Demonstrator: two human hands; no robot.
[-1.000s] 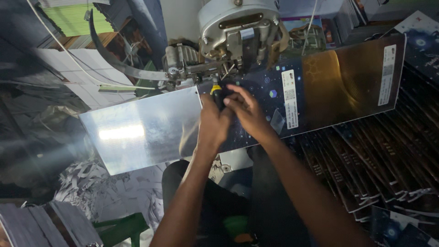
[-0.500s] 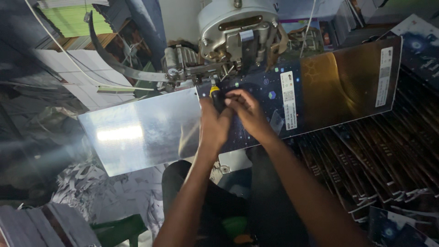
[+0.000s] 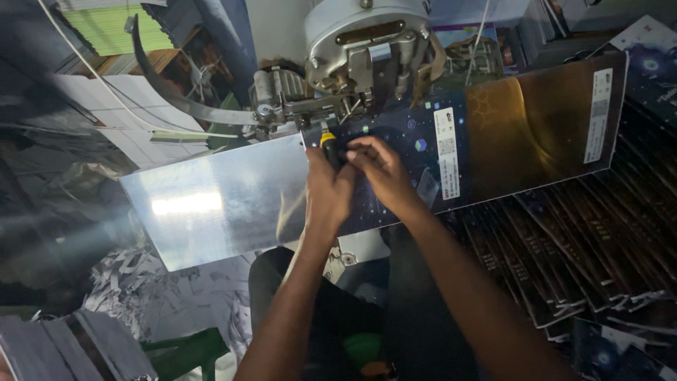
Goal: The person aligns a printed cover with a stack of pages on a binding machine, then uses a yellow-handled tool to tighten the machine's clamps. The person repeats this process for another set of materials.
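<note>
Resting under both hands, long glossy dark printed card sheet (image 3: 493, 134), stiff, thin, slick, best held at edges | grey metal stitching machine head (image 3: 367, 49) just above hands | left hand (image 3: 326, 194) curled, fingers closed on small yellow-and-black tool (image 3: 329, 147) | right hand (image 3: 381, 173) half-closed, fingertips touching tool.
</note>
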